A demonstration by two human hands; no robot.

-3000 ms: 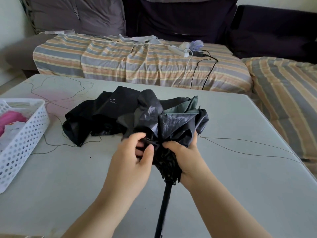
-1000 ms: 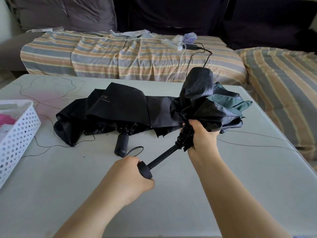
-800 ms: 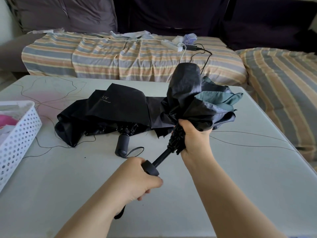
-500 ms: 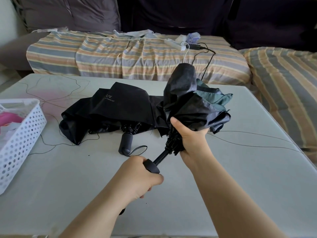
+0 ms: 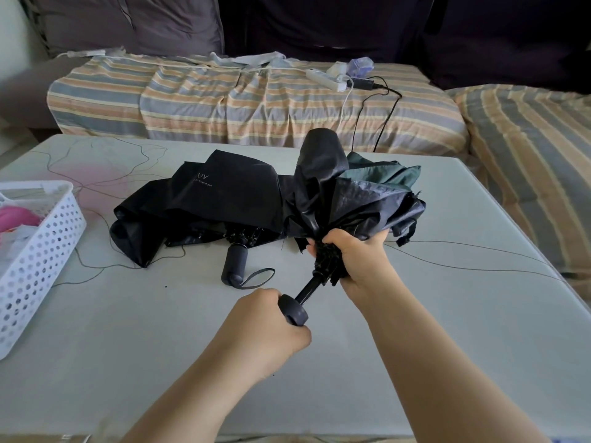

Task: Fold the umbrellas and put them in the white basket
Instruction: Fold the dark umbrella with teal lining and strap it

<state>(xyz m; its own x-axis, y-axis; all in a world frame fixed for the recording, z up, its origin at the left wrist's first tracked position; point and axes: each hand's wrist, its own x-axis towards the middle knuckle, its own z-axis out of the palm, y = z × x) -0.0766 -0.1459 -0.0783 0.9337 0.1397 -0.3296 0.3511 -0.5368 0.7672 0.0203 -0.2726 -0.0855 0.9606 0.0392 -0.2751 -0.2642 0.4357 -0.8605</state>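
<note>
Nearest the camera, the left hand [image 5: 267, 330] wraps its curled fingers around the dark handle [image 5: 292, 310] of the held umbrella [image 5: 358, 199], with only the rounded top of the handle showing above the fist. A short stretch of black shaft [image 5: 308, 289] runs from that handle up and to the right into the right hand [image 5: 355, 257], which grips the gathered ribs and fabric at the base of the canopy. Beyond the right hand the crumpled black canopy, with a green panel showing on its far side, bulges out above the table [image 5: 415, 346].

Just left of the held umbrella, and touching its fabric, a second black umbrella [image 5: 208, 206] lies flat on the table, its canopy loosely collapsed and printed with "UV". Its own grey handle [image 5: 235, 263] and wrist strap [image 5: 259, 278] point toward the camera, a little left of the left hand.

Well left of the held umbrella, at the table's edge, stands the white basket [image 5: 35, 263], perforated, with something pink [image 5: 17, 215] inside it. Thin dark threads [image 5: 473, 266] trail across the tabletop.

Past the far edge of the table is a sofa with a striped cover [image 5: 256, 103], where a white power strip [image 5: 326, 79] and cables [image 5: 383, 110] lie behind the held umbrella.
</note>
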